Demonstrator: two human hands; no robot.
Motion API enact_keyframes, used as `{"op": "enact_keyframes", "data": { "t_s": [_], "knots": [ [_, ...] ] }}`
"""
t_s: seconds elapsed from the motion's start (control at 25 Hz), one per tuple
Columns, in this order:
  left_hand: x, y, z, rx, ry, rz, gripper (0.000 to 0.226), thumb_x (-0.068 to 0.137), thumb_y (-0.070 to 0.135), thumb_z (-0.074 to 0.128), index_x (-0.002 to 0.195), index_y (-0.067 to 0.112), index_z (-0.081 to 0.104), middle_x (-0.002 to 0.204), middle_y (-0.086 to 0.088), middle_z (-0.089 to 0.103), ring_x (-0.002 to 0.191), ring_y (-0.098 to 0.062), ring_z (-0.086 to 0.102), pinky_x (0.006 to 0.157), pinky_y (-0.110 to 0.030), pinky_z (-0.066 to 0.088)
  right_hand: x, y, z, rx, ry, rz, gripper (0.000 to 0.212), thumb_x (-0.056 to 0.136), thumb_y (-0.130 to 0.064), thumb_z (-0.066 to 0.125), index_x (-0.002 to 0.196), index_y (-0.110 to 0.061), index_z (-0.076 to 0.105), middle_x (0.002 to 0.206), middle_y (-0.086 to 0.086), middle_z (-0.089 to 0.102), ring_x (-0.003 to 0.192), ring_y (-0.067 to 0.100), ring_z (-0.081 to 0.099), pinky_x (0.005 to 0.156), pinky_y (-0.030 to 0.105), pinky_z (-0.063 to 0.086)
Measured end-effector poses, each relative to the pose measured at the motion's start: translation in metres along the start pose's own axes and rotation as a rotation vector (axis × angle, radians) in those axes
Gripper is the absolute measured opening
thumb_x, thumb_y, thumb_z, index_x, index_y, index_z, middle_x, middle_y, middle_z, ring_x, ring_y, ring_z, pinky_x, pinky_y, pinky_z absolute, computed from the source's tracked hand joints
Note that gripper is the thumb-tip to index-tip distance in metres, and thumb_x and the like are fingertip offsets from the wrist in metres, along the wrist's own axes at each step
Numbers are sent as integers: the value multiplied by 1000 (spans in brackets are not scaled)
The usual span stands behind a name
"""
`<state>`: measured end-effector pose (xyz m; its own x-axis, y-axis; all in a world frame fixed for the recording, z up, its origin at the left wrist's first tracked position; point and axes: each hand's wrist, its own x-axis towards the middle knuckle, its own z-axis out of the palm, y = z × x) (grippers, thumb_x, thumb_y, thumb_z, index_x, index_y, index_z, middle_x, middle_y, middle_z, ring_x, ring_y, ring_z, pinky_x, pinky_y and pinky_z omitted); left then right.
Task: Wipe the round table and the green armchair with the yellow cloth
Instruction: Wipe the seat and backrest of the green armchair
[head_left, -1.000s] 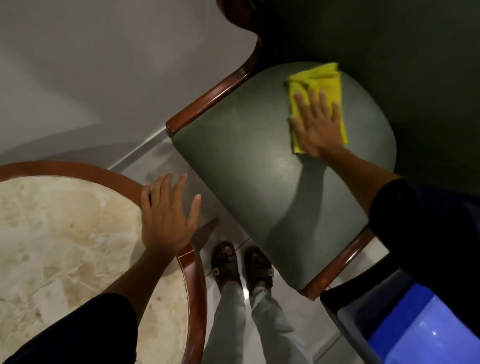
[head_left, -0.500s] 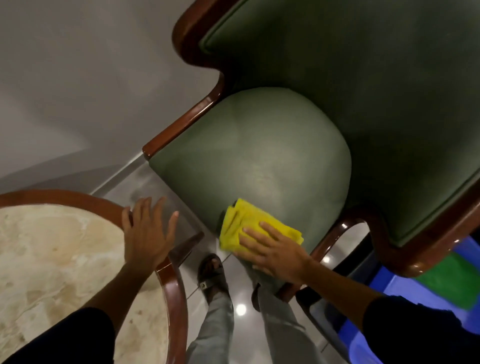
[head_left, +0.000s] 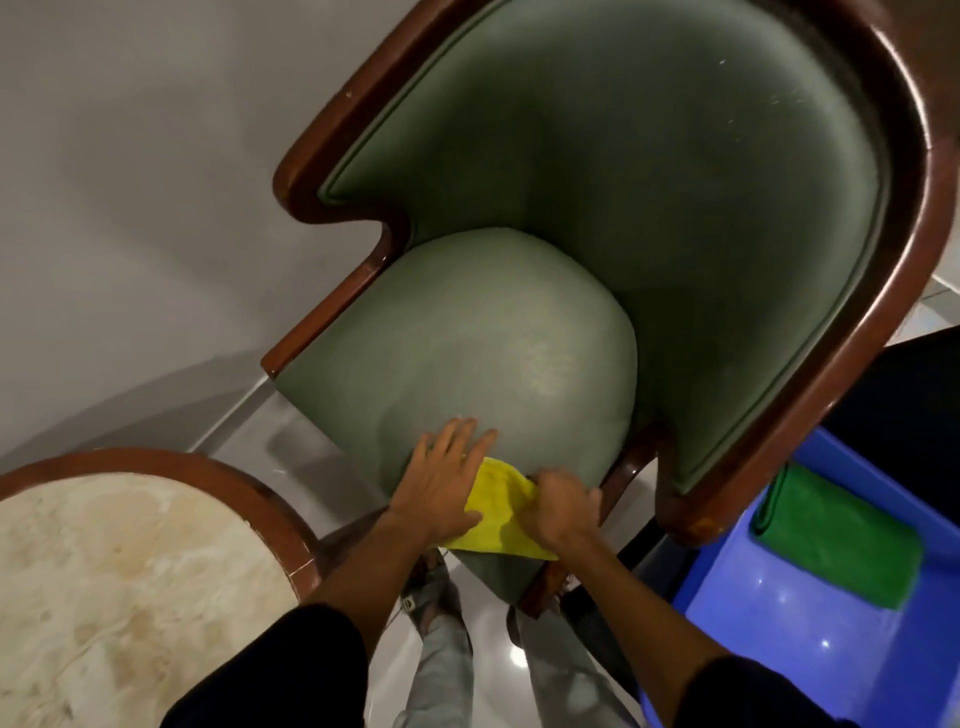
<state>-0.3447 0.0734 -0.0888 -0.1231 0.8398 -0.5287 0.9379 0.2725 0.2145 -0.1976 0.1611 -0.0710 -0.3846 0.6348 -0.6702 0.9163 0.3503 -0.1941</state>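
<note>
The green armchair (head_left: 519, 343), with a dark wooden frame, fills the middle and top of the view. The yellow cloth (head_left: 496, 522) lies over the front edge of its seat. My right hand (head_left: 558, 506) is closed on the cloth's right side. My left hand (head_left: 447, 480) lies flat with fingers spread on the seat's front, its palm touching the cloth's left edge. The round table (head_left: 104, 571), marble-topped with a wooden rim, sits at lower left.
A blue plastic bin (head_left: 810, 639) stands at lower right beside the chair, with a green cloth (head_left: 836, 540) draped on its rim. A grey wall runs along the left. My feet in sandals stand on the glossy tiled floor below the seat.
My left hand left the table rim and came onto the seat front beside the cloth. My right hand drew the cloth to the seat's front edge and closed on it.
</note>
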Motion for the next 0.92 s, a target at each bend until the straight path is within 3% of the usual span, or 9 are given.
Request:
{"op": "enact_keyframes", "data": {
  "t_s": [0.12,0.24,0.32,0.44,0.56,0.6,0.72,0.84,0.92],
  "knots": [
    [7,16,-27,-22,-68,-11,72,78,46,65,144,26,40,160,-6,30,152,-25,15,118,-47,21,-18,-17,-41,74,99,-232,33,72,-28,65,103,-18,61,111,10,55,110,31,50,88,40,43],
    [17,31,-81,-495,-74,-94,51,67,47,70,107,16,67,118,-13,71,113,-21,63,97,-39,47,-32,-7,-113,309,209,-219,26,65,-24,67,86,-22,52,87,6,63,88,33,63,67,35,47],
    [30,49,-129,-936,-44,-75,54,58,39,81,98,6,70,99,-21,75,85,-17,64,82,-41,57,-43,19,-175,525,314,-146,36,65,-19,68,94,-27,47,84,3,66,81,31,65,65,36,52],
    [59,101,-195,-1191,-44,12,27,71,14,86,93,14,70,80,-3,73,70,-5,64,64,-24,56,-52,70,-262,628,651,-108,48,66,-9,67,99,-30,40,88,0,62,79,28,62,66,33,51],
    [95,169,-243,-1303,35,68,31,80,11,78,108,5,67,92,-10,72,75,-12,66,68,-27,56,-42,112,-337,556,892,-86,49,69,-8,67,106,-27,42,100,7,62,85,29,60,60,26,44],
    [106,186,-254,-1328,65,51,40,82,12,77,119,5,61,103,-16,72,84,-18,68,77,-33,58,-36,121,-352,459,967,-68,54,71,-10,69,116,-23,43,111,11,59,96,32,58,68,28,48],
    [127,200,-272,-947,287,-3,64,90,25,68,145,14,39,139,-16,56,128,-29,54,108,-47,45,-12,129,-358,153,1006,62,78,80,-31,72,144,-14,32,144,22,37,134,39,35,105,51,38],
    [129,156,-275,-398,508,0,60,94,35,56,148,21,34,151,-7,44,142,-26,36,113,-47,33,14,123,-324,41,791,81,91,84,-52,63,149,-6,20,155,29,20,144,42,20,112,53,30],
    [137,103,-279,-119,525,-14,62,95,39,52,150,22,30,159,-7,32,150,-24,24,118,-49,25,35,125,-314,-47,745,103,99,85,-57,59,152,-4,9,158,30,11,147,44,12,117,54,22]
  ]
}}
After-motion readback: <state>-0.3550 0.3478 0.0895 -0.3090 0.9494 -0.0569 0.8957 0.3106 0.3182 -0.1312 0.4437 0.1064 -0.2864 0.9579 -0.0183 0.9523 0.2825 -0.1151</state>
